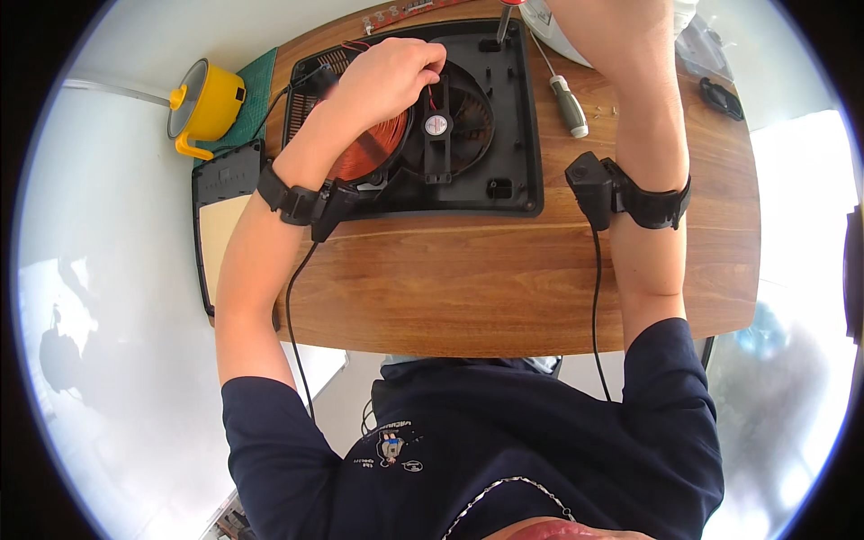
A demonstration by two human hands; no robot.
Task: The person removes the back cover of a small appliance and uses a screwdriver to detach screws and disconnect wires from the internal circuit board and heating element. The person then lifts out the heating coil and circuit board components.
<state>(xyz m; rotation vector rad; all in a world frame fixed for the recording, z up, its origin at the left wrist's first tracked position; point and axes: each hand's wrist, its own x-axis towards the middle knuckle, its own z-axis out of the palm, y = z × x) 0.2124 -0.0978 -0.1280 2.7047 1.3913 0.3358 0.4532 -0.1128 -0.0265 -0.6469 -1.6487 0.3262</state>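
Note:
My left hand (391, 79) is over a black plastic housing (517, 171), its fingers bent and pressed together above a round fan (436, 126). A thin red wire (431, 97) meets the fingertips; whatever they pinch is hidden. A copper coil (369, 148) lies beneath my left forearm. My right hand (612, 31) reaches past the top edge, so its fingers are out of sight. Beside it a screwdriver with a red handle (510, 3) stands upright, its shaft down at the housing's far right corner, apparently held by that hand.
Right of the housing lies a second screwdriver (568, 106) with a grey-green handle, near small screws (615, 112). A black object (721, 99) sits at the table's right edge. On the left are a yellow pot (216, 101), green mat (261, 76) and black panel (229, 171). Cables hang from both wrist straps.

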